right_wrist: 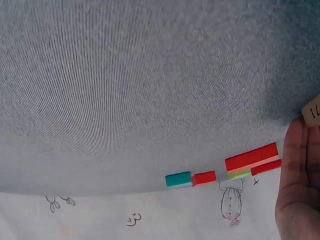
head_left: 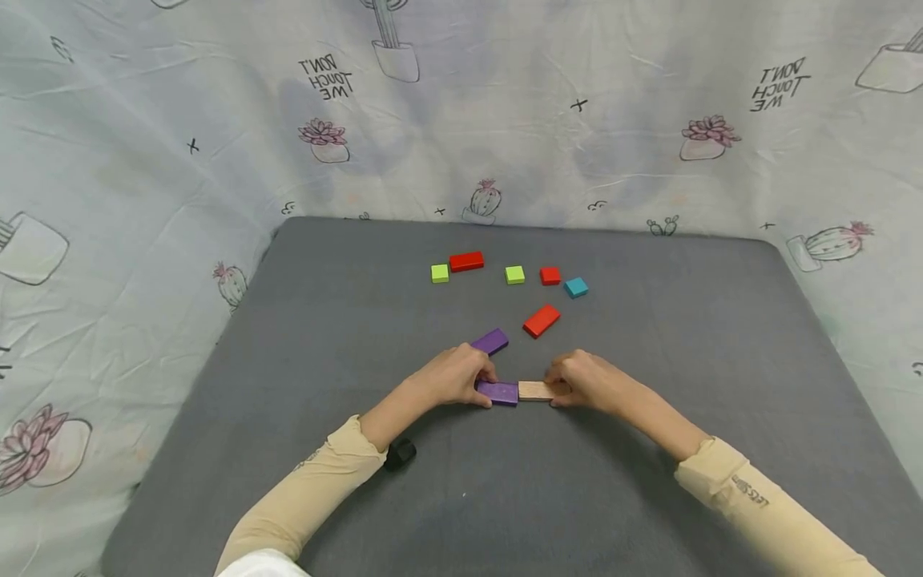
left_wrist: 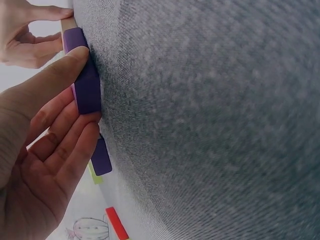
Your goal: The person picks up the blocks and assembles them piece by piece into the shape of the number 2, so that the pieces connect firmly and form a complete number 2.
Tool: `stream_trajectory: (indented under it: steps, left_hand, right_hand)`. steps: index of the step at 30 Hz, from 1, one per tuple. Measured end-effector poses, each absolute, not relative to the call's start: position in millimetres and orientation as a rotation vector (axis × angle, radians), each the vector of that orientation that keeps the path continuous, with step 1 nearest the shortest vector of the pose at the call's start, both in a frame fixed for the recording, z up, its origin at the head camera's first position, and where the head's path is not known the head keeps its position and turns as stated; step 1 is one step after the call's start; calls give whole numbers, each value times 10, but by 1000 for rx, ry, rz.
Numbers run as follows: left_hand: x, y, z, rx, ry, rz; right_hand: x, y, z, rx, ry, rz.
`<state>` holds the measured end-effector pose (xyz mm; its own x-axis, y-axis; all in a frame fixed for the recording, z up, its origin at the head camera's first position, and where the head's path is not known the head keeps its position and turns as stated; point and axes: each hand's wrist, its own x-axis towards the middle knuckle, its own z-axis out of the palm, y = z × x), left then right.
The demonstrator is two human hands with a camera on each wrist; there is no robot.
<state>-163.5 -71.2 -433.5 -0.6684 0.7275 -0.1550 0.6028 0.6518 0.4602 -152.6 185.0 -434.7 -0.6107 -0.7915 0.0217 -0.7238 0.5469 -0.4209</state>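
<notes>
Between thumb and fingers my left hand (head_left: pixel 454 377) pinches a flat purple block (head_left: pixel 503 393) lying on the grey table. The left wrist view shows the thumb on the near side of this purple block (left_wrist: pixel 88 92) and the fingers along its other side. My right hand (head_left: pixel 590 382) grips a plain wooden block (head_left: pixel 534 391) by its right part. The two blocks sit end to end, in a line. In the right wrist view a corner of the wooden block (right_wrist: pixel 312 111) shows printed marks. Just beyond the left hand lies a second purple block (head_left: pixel 493 341), slanted and partly covered by the hand.
Farther back on the grey table (head_left: pixel 346 296) lie a slanted red block (head_left: pixel 542 320), another long red block (head_left: pixel 466 261), two small lime blocks (head_left: pixel 514 275), a small red block (head_left: pixel 550 276) and a small blue block (head_left: pixel 576 288). A black object (head_left: pixel 400 453) is beside the left forearm.
</notes>
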Motion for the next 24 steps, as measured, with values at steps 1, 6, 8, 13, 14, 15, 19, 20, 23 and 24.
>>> stream_trajectory:
  steps: [1, 6, 8, 13, 14, 15, 19, 20, 23, 24]
  left_hand:
    - [-1633, -716, -4333, 1055, 2543, 540]
    - [-1624, -716, -4347, 1026, 2522, 538]
    - [-1627, -713, -4350, 1017, 2523, 532]
    - [-1635, -716, -4350, 1009, 2533, 527]
    - [-1636, -716, -4355, 1011, 2536, 527]
    - [-1637, -717, -4359, 1014, 2537, 529]
    - [-1644, -718, -4375, 1031, 2544, 540]
    - [-1645, -718, -4374, 1034, 2547, 541]
    - [-1651, -717, -4366, 1031, 2554, 545]
    - [-1654, -715, -4365, 1029, 2557, 543]
  right_hand:
    - [-1528, 1844, -4349, -1295, 2603, -590]
    - [-1505, 1794, -4394, -1308, 2592, -653]
    - [-1496, 1756, -4423, -1328, 2593, -704]
    - [-1512, 1651, -4486, -1391, 2602, -804]
    - [-1518, 1636, -4496, -1399, 2604, -813]
    - [-1524, 1624, -4506, -1410, 2602, -826]
    - [-1546, 1593, -4529, -1450, 2587, -857]
    - [-1553, 1587, -4530, -1459, 2582, -866]
    - [-1583, 1567, -4535, -1492, 2572, -872]
    - [-1593, 1561, -4535, -1502, 2569, -872]
